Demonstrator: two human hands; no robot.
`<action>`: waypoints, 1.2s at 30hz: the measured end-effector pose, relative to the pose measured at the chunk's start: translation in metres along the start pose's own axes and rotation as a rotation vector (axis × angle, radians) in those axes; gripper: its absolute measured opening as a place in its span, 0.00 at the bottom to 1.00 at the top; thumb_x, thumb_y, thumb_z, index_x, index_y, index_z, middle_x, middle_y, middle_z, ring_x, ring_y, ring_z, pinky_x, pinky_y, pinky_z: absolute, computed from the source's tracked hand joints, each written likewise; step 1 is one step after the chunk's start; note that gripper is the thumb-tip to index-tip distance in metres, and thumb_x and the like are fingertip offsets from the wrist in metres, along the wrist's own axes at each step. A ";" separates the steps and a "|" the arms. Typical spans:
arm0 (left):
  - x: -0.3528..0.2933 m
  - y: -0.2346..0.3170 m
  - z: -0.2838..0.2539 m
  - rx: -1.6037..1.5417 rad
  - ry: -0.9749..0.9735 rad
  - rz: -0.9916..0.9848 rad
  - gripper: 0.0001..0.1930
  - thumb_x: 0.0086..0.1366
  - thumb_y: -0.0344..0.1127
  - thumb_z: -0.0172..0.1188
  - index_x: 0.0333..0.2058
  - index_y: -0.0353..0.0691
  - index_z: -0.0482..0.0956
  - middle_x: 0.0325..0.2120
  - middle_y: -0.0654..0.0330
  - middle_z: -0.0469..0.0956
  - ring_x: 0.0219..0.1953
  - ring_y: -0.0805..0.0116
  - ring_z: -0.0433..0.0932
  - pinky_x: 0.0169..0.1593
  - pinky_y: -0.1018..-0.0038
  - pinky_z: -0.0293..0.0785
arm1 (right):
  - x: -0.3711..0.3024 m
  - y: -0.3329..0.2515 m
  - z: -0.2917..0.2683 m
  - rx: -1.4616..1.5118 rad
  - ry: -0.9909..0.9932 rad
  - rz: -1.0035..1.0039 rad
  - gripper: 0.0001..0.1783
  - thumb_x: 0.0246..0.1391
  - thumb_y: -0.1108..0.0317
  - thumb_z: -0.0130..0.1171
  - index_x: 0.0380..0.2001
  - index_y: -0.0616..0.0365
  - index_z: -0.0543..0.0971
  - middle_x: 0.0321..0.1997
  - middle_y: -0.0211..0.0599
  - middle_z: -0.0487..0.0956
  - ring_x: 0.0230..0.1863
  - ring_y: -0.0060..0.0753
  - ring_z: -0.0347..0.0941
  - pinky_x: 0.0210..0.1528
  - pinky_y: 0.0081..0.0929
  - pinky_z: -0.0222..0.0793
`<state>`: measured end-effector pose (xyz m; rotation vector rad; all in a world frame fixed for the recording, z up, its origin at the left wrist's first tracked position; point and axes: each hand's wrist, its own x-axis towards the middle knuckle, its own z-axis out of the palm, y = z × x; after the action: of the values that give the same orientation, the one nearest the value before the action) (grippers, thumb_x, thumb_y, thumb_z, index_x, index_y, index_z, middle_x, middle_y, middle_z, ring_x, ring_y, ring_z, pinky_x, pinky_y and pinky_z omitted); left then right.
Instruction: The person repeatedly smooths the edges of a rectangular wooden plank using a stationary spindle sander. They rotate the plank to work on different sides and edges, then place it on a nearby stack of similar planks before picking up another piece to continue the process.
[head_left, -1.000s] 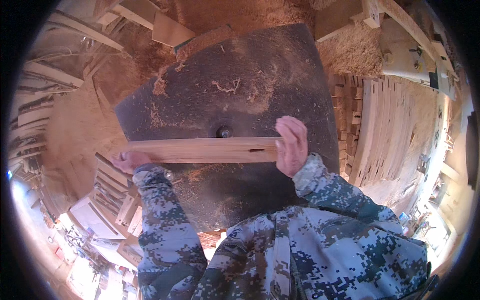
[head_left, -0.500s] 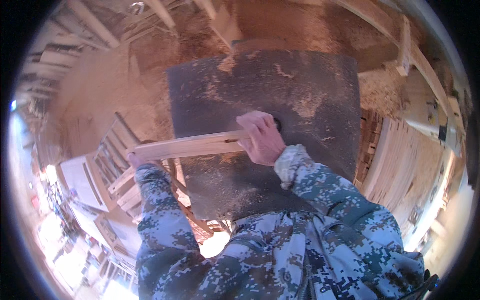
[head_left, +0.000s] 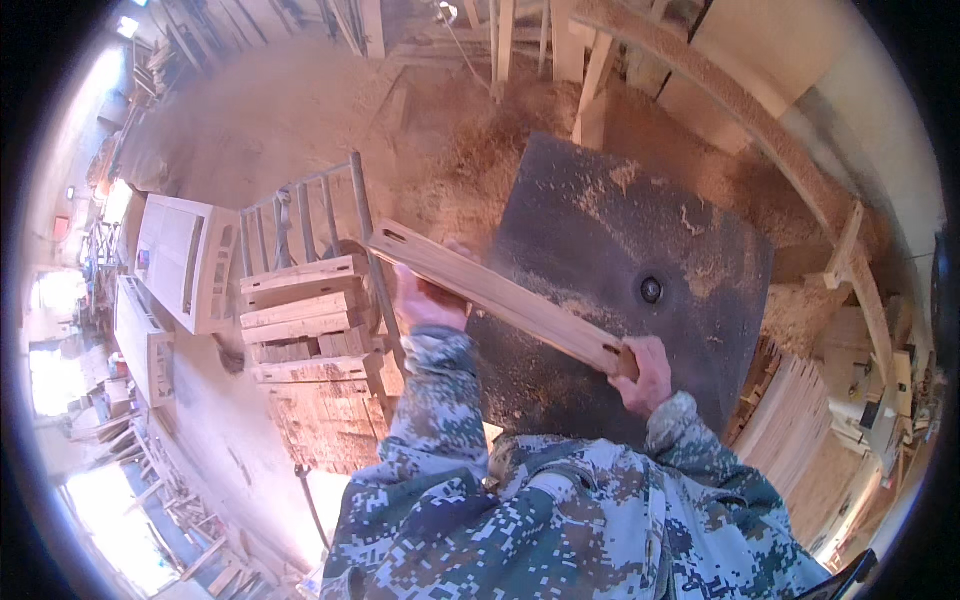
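Observation:
A pale wooden board (head_left: 500,297) with a slot near each end is held between my two hands, slanting from upper left down to the right. My left hand (head_left: 428,300) grips it near its far left end, its fingers partly hidden behind the wood. At the other end, the thumb and fingers of my right hand (head_left: 648,376) wrap round the board next to its slot. Beneath and beyond the board is a dark machine table (head_left: 590,225) strewn with sawdust. A round black spindle (head_left: 651,290) stands up from it, apart from the board.
On the left, a metal-railed cart (head_left: 362,215) bears a stack of wooden pieces (head_left: 310,325). Pale wooden frames (head_left: 185,260) stand farther left. Long boards (head_left: 795,430) are stacked at right. A curved wooden rail (head_left: 760,130) arches over sawdust-covered ground at the far right.
The view has turned left. The board has come away from the spindle and tilted, its right end now nearer me. My right hand has shifted from beside the spindle to the board's end.

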<state>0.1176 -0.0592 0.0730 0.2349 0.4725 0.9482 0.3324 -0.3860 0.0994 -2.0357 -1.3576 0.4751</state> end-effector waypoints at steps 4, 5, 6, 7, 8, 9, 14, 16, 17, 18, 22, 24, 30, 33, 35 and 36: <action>-0.019 -0.010 0.031 0.023 -0.131 0.002 0.42 0.63 0.66 0.70 0.66 0.43 0.72 0.51 0.46 0.79 0.55 0.44 0.78 0.64 0.43 0.73 | -0.031 0.000 0.003 -0.032 0.034 0.127 0.34 0.40 0.73 0.71 0.55 0.60 0.76 0.52 0.53 0.79 0.55 0.62 0.74 0.60 0.51 0.71; -0.024 -0.008 0.038 0.050 -0.200 0.009 0.42 0.63 0.65 0.71 0.66 0.45 0.72 0.51 0.47 0.79 0.56 0.44 0.78 0.64 0.43 0.73 | -0.036 0.001 0.005 -0.049 0.048 0.164 0.33 0.40 0.74 0.71 0.55 0.59 0.77 0.52 0.52 0.79 0.55 0.62 0.74 0.60 0.51 0.72; -0.028 -0.005 0.045 0.030 -0.256 -0.033 0.42 0.59 0.59 0.76 0.67 0.48 0.72 0.51 0.48 0.79 0.56 0.45 0.77 0.65 0.44 0.72 | -0.040 0.002 0.007 -0.035 0.080 0.188 0.31 0.43 0.74 0.71 0.54 0.58 0.77 0.52 0.52 0.79 0.55 0.62 0.75 0.59 0.50 0.73; -0.030 -0.003 0.054 0.041 -0.306 -0.053 0.42 0.58 0.58 0.77 0.67 0.48 0.72 0.51 0.49 0.80 0.56 0.45 0.77 0.64 0.44 0.73 | -0.043 0.004 0.009 -0.033 0.070 0.228 0.29 0.45 0.73 0.71 0.54 0.57 0.77 0.52 0.52 0.79 0.55 0.63 0.75 0.60 0.50 0.73; -0.033 -0.002 0.062 0.039 -0.369 -0.067 0.43 0.56 0.56 0.78 0.67 0.48 0.72 0.50 0.50 0.80 0.55 0.45 0.78 0.64 0.45 0.73 | -0.044 0.004 0.014 -0.027 0.073 0.261 0.28 0.46 0.73 0.70 0.54 0.57 0.77 0.52 0.52 0.79 0.55 0.63 0.75 0.60 0.50 0.73; -0.036 -0.001 0.071 0.038 -0.429 -0.080 0.44 0.55 0.55 0.79 0.67 0.48 0.72 0.50 0.50 0.81 0.55 0.45 0.78 0.64 0.45 0.73 | -0.046 0.004 0.017 -0.021 0.060 0.328 0.27 0.48 0.72 0.70 0.54 0.56 0.77 0.52 0.52 0.79 0.55 0.63 0.75 0.60 0.50 0.73; -0.057 0.006 0.103 0.104 -0.510 -0.102 0.45 0.54 0.53 0.79 0.67 0.43 0.72 0.52 0.49 0.81 0.55 0.47 0.79 0.62 0.48 0.75 | -0.051 0.007 0.015 -0.009 0.052 0.438 0.27 0.46 0.71 0.76 0.51 0.57 0.79 0.49 0.46 0.82 0.53 0.51 0.80 0.57 0.45 0.76; -0.067 0.011 0.114 0.156 -0.599 -0.142 0.46 0.55 0.54 0.78 0.68 0.41 0.69 0.56 0.48 0.80 0.56 0.48 0.79 0.63 0.49 0.75 | -0.064 0.009 0.001 0.090 -0.108 0.535 0.29 0.44 0.71 0.78 0.51 0.58 0.80 0.49 0.41 0.84 0.54 0.42 0.82 0.56 0.41 0.78; -0.072 0.012 0.120 0.140 -0.591 -0.163 0.47 0.56 0.54 0.78 0.68 0.40 0.68 0.57 0.48 0.79 0.57 0.48 0.79 0.63 0.49 0.75 | -0.071 0.012 -0.005 0.183 -0.175 0.549 0.32 0.42 0.70 0.79 0.53 0.59 0.80 0.50 0.40 0.84 0.55 0.40 0.81 0.57 0.39 0.77; -0.082 0.011 0.124 0.117 -0.589 -0.176 0.47 0.56 0.55 0.78 0.69 0.40 0.68 0.59 0.47 0.78 0.58 0.48 0.79 0.64 0.49 0.75 | -0.083 0.015 -0.011 0.275 -0.243 0.563 0.34 0.40 0.69 0.80 0.54 0.60 0.80 0.51 0.39 0.85 0.56 0.38 0.81 0.58 0.38 0.77; -0.116 -0.001 0.139 0.168 -0.607 -0.244 0.44 0.60 0.56 0.76 0.67 0.40 0.68 0.58 0.50 0.77 0.61 0.48 0.78 0.67 0.49 0.73 | -0.163 0.034 -0.010 1.066 -0.208 0.716 0.44 0.35 0.67 0.83 0.60 0.65 0.79 0.56 0.38 0.84 0.57 0.37 0.80 0.61 0.37 0.76; -0.138 -0.024 0.144 0.195 -0.533 -0.196 0.37 0.65 0.49 0.75 0.66 0.40 0.68 0.55 0.55 0.78 0.60 0.56 0.78 0.65 0.54 0.74 | -0.214 0.046 0.005 1.282 -0.028 0.703 0.46 0.39 0.61 0.84 0.62 0.66 0.77 0.58 0.41 0.82 0.59 0.40 0.79 0.62 0.39 0.76; -0.207 -0.095 0.158 0.667 -0.449 -0.011 0.37 0.67 0.46 0.76 0.67 0.38 0.66 0.54 0.59 0.78 0.54 0.66 0.78 0.62 0.65 0.74 | -0.362 0.070 0.048 1.819 0.170 0.948 0.39 0.56 0.49 0.71 0.67 0.57 0.75 0.62 0.48 0.80 0.62 0.51 0.78 0.65 0.52 0.75; -0.251 -0.115 0.174 0.679 -0.486 -0.017 0.37 0.68 0.46 0.75 0.67 0.37 0.67 0.54 0.58 0.79 0.52 0.64 0.80 0.61 0.64 0.76 | -0.411 0.065 0.055 1.866 0.098 0.973 0.37 0.63 0.46 0.64 0.69 0.57 0.73 0.64 0.51 0.79 0.63 0.54 0.77 0.66 0.59 0.74; -0.267 -0.118 0.188 0.597 -0.543 -0.089 0.36 0.69 0.48 0.73 0.67 0.37 0.68 0.54 0.56 0.80 0.53 0.62 0.81 0.61 0.62 0.76 | -0.426 0.053 0.060 1.803 0.169 1.042 0.37 0.65 0.46 0.61 0.69 0.57 0.73 0.63 0.53 0.80 0.61 0.53 0.78 0.63 0.57 0.76; -0.271 -0.119 0.195 0.532 -0.588 -0.157 0.36 0.70 0.50 0.71 0.67 0.37 0.68 0.55 0.54 0.80 0.54 0.60 0.81 0.61 0.60 0.77 | -0.431 0.045 0.060 1.816 0.149 0.906 0.36 0.67 0.46 0.59 0.69 0.58 0.72 0.62 0.53 0.81 0.60 0.52 0.79 0.61 0.55 0.78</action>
<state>0.1646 -0.3478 0.2736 0.9166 0.1834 0.5445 0.1534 -0.7732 0.0035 -0.8214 0.3954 1.2371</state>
